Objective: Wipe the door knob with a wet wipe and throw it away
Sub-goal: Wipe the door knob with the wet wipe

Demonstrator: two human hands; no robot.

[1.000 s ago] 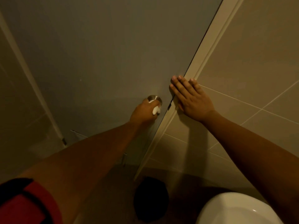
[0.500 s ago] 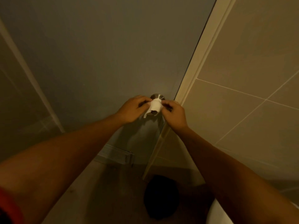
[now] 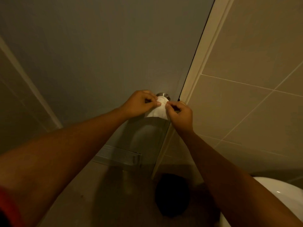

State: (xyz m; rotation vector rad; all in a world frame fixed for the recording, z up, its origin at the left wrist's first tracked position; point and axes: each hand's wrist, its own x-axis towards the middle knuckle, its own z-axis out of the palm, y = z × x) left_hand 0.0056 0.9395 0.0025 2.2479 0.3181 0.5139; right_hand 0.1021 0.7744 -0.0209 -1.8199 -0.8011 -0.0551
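Tight around the knob, open across the door face.

Crowded at the round brushed-metal door knob (image 3: pixel 163 95): left hand (image 3: pixel 139 104) and right hand (image 3: pixel 179 114) pinching a white wet wipe (image 3: pixel 158 111) spread between them, covering the knob's front and underside. Hemmed on the right by the cream door frame (image 3: pixel 199 63), just beside the knob, with beige wall tiles (image 3: pixel 246 104) beyond. Wide bare room on the grey flat door (image 3: pixel 98 54) above and left of the knob. Lower down, blocked by a grey metal strip (image 3: pixel 118 154) across the door, a dark round bin (image 3: pixel 172 194) on the floor, and a white toilet rim (image 3: pixel 282 192) at far right.
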